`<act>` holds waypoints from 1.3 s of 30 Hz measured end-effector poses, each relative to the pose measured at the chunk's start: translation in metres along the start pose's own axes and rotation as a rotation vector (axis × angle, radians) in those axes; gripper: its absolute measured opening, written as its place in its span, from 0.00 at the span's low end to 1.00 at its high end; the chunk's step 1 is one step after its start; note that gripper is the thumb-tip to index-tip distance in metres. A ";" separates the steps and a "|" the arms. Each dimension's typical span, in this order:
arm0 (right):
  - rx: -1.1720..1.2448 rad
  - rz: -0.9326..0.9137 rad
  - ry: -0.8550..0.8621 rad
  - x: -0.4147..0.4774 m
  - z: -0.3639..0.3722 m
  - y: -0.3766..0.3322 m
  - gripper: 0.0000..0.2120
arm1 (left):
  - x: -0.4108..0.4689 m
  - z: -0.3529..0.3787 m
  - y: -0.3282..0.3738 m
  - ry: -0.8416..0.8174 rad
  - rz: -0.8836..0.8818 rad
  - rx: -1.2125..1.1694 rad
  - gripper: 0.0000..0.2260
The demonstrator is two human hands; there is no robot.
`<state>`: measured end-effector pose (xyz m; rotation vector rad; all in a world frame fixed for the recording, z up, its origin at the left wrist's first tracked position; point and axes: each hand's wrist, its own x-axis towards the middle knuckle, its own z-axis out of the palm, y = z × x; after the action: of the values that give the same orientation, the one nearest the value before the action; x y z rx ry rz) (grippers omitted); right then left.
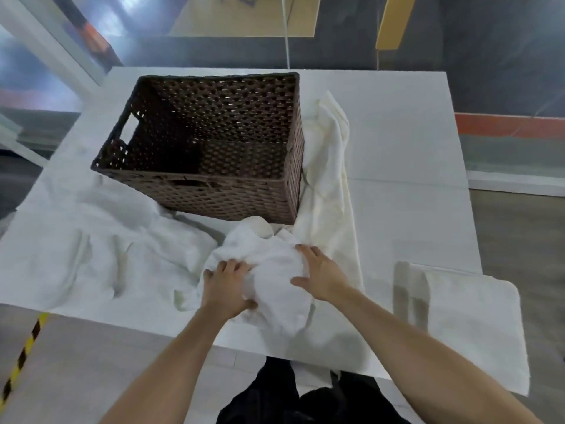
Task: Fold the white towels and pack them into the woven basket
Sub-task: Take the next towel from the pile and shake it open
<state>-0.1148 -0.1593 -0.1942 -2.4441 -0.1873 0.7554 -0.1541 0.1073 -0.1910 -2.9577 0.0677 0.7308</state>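
Note:
A brown woven basket (211, 191) stands on the white table (397, 148), and no towel shows inside it. In front of it lies a crumpled white towel (269, 270). My left hand (227, 286) grips a bunch of this towel with curled fingers and thumb. My right hand (318, 272) rests on its right side with fingers spread over the cloth. Another rumpled white towel (101, 240) is spread at the left. A long cream towel (330, 166) runs along the basket's right side. A folded towel (464, 319) lies at the near right corner.
The table's near edge runs just below my hands; the folded towel overhangs it. Bare tabletop lies to the right of the basket. Black and yellow tape (23, 353) marks the floor at the lower left. Dark clothing (293, 396) shows at the bottom.

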 end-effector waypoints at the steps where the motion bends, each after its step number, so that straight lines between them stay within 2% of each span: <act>1: -0.021 0.017 0.024 0.004 0.003 -0.008 0.41 | 0.001 0.000 -0.005 -0.003 0.042 0.027 0.42; 4: -0.065 0.042 0.056 0.006 0.007 -0.030 0.35 | 0.007 -0.006 -0.022 -0.010 0.155 0.017 0.35; 7: -0.026 0.063 0.039 0.003 0.007 -0.042 0.32 | 0.019 -0.018 -0.045 -0.062 0.213 -0.067 0.30; 11: 0.149 0.025 0.016 0.001 0.000 -0.062 0.29 | 0.023 -0.032 -0.081 0.055 0.130 -0.093 0.25; 13: 0.263 0.070 0.114 0.002 0.001 -0.065 0.20 | 0.025 -0.035 -0.096 0.077 0.034 -0.069 0.23; 15: 0.156 0.166 0.299 0.004 0.004 -0.050 0.15 | 0.027 -0.036 -0.101 0.066 -0.024 0.004 0.22; 16: 0.042 0.223 0.329 0.003 0.006 -0.040 0.17 | 0.028 -0.034 -0.098 0.070 -0.032 0.060 0.25; 18: -0.133 0.336 0.250 -0.004 0.014 -0.016 0.30 | 0.025 -0.024 -0.086 0.151 0.042 0.172 0.40; 20: -0.232 0.427 0.141 -0.012 0.030 0.006 0.44 | 0.020 -0.024 -0.068 0.272 0.300 0.210 0.57; 22: -0.337 0.445 0.132 -0.018 0.049 0.022 0.48 | 0.015 -0.028 -0.048 0.263 0.609 0.207 0.62; 23: -0.365 0.426 0.163 -0.019 0.057 0.030 0.43 | 0.015 -0.029 -0.038 0.192 0.691 0.223 0.59; 24: -0.378 0.407 0.199 -0.018 0.061 0.035 0.34 | 0.017 -0.029 -0.029 0.109 0.703 0.240 0.54; 26: -0.372 0.374 0.224 -0.016 0.059 0.043 0.18 | 0.023 -0.026 -0.021 -0.008 0.616 0.240 0.45; 27: -0.349 0.361 0.218 -0.016 0.054 0.047 0.15 | 0.026 -0.025 -0.020 -0.033 0.559 0.210 0.43; 31: -0.168 0.317 0.265 -0.020 0.011 0.050 0.08 | 0.033 -0.029 -0.025 -0.006 0.446 0.127 0.33; 36: -0.129 0.306 0.349 -0.039 -0.075 0.050 0.06 | 0.041 -0.045 -0.019 -0.101 0.258 0.197 0.13; 38: -0.115 0.253 0.387 -0.049 -0.110 0.050 0.06 | 0.048 -0.056 -0.001 -0.072 0.271 0.210 0.13; 39: -0.121 0.206 0.399 -0.054 -0.127 0.048 0.06 | 0.055 -0.063 0.013 -0.042 0.263 0.126 0.13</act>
<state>-0.0904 -0.2753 -0.1093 -2.6982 0.1788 0.3318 -0.0776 0.0872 -0.1622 -2.8413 0.4885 0.7858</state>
